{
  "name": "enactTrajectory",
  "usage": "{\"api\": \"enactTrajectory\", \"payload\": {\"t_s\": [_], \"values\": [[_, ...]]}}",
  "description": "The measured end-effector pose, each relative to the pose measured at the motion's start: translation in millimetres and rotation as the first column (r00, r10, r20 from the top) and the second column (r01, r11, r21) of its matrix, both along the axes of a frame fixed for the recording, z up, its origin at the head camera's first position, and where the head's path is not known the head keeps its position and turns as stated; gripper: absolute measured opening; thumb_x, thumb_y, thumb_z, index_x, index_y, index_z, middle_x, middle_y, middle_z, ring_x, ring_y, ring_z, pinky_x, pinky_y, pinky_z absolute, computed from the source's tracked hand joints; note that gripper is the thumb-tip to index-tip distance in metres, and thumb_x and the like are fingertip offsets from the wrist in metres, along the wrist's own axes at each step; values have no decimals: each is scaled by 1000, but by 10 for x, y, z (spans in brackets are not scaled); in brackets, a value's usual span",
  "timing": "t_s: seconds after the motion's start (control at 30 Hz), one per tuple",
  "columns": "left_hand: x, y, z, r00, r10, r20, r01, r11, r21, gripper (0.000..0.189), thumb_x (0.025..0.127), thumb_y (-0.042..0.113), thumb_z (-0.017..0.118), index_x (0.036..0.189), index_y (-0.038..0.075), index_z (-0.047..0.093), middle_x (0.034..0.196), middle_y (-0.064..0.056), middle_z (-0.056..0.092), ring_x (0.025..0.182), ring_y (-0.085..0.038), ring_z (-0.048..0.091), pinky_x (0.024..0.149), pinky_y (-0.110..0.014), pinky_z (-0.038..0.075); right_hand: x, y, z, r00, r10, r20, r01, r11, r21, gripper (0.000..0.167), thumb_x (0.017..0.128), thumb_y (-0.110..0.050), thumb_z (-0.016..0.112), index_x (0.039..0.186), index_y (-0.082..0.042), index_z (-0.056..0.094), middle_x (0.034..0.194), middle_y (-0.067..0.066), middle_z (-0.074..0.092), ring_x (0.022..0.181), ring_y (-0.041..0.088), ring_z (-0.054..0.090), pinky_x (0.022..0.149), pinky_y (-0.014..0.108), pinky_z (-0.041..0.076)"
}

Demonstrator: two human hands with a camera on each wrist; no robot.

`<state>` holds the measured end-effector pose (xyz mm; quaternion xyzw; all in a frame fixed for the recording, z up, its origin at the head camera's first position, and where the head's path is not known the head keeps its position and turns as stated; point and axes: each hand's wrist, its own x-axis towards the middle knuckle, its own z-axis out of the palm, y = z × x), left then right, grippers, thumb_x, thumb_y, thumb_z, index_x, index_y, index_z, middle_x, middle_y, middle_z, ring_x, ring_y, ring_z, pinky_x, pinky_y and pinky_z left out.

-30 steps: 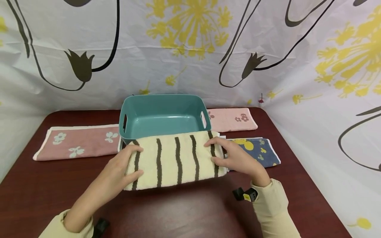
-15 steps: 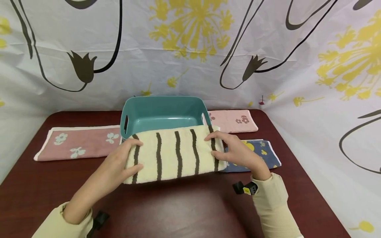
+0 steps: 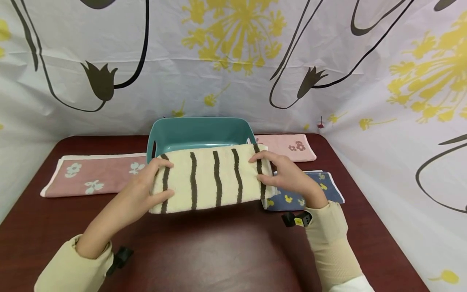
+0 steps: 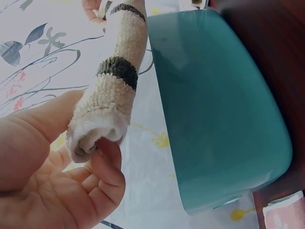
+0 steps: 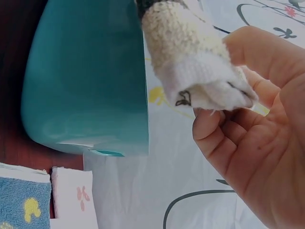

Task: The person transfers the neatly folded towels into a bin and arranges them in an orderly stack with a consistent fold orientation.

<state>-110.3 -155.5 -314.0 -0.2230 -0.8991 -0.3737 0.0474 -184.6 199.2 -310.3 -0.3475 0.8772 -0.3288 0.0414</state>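
A folded cream towel [image 3: 206, 178] with dark wavy stripes hangs in the air between both hands, in front of the teal bin [image 3: 204, 129] and covering its front wall. My left hand [image 3: 146, 186] grips the towel's left end, thumb on the near side. At the opposite end my right hand [image 3: 286, 176] pinches the towel between thumb and fingers. The left wrist view shows fingers curled around the rolled-looking edge of the towel [image 4: 102, 102], beside the bin [image 4: 219, 114]. In the right wrist view the towel's other end [image 5: 190, 57] is held the same way.
A pink towel with pale flowers [image 3: 98, 174] lies left of the bin. Another light pink towel [image 3: 286, 147] is at the back right, with a blue towel with yellow patterns [image 3: 310, 190] nearer. A printed sheet [image 3: 233, 61] hangs behind the dark red table [image 3: 204, 251].
Both hands have lifted the striped towel farther up and toward the bin, so it covers more of the bin's front. The bin and the other towels have stayed in place.
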Motion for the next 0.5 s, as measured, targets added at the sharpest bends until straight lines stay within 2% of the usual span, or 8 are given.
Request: {"api": "enactTrajectory", "payload": {"t_s": [0.17, 0.23, 0.4, 0.5], "values": [[-65, -14, 26, 1000, -17, -16, 17, 1000, 14, 56, 79, 4, 71, 124, 3, 38, 111, -15, 50, 90, -25, 52, 75, -42, 43, -57, -19, 26, 1000, -3, 9, 4, 1000, -12, 38, 83, -10, 67, 119, -13, 55, 116, 2, 54, 56, 12, 37, 61, 31, 39], [-89, -19, 36, 1000, -22, -23, 22, 1000, 18, 56, 79, 5, 71, 124, 3, 38, 111, -16, 50, 90, -26, 52, 75, -43, 43, -82, -23, 36, 1000, 0, 8, 0, 1000, -21, 40, 83, -8, 67, 120, -11, 54, 110, 4, 55, 57, 13, 37, 59, 31, 39], [-146, -35, 45, 1000, -29, -12, 29, 999, 23, 55, 81, 6, 70, 125, 2, 37, 122, -19, 46, 105, -31, 49, 84, -48, 40, -128, -30, 63, 1000, 2, 15, -2, 1000, -15, 38, 84, -9, 66, 120, -15, 54, 94, 3, 52, 47, 10, 33, 52, 28, 37], [-184, -51, 41, 999, -33, -18, 33, 999, 26, 56, 80, 5, 70, 125, 2, 37, 125, -20, 45, 110, -32, 46, 87, -49, 38, -160, -38, 75, 1000, 8, 14, -8, 1000, -12, 37, 84, -10, 66, 119, -16, 54, 93, 2, 52, 47, 9, 34, 52, 28, 38]]}}
